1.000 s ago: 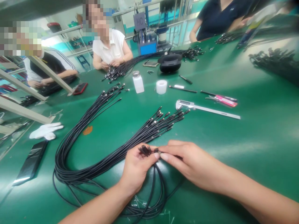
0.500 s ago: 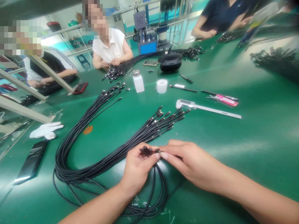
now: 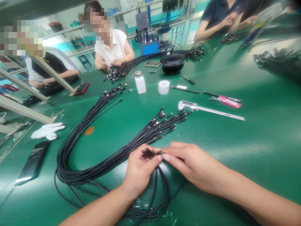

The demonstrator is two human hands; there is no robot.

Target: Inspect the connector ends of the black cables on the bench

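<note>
My left hand (image 3: 139,168) is closed around the ends of several black cables, whose connectors (image 3: 147,153) stick up between thumb and fingers. At its thumb tip, my right hand (image 3: 188,161) pinches one small connector end (image 3: 160,153); the fingertips partly hide it. From the hands the held cables (image 3: 164,191) loop down to the table. Just beyond lies a large bundle of black cables (image 3: 113,160), bent in a U, with metal-tipped connectors at both ends.
On the green table (image 3: 211,135) lie a digital caliper (image 3: 213,111), a pink-handled tool (image 3: 229,101), a tape roll (image 3: 164,87) and a white bottle (image 3: 140,83). At left are a white glove (image 3: 48,131) and a dark phone-like slab (image 3: 33,161). Co-workers sit across, one in white (image 3: 113,47).
My hands keep nearly the same pose on the cable ends. The view has shifted slightly. At the back right, a co-worker's hand has risen.
</note>
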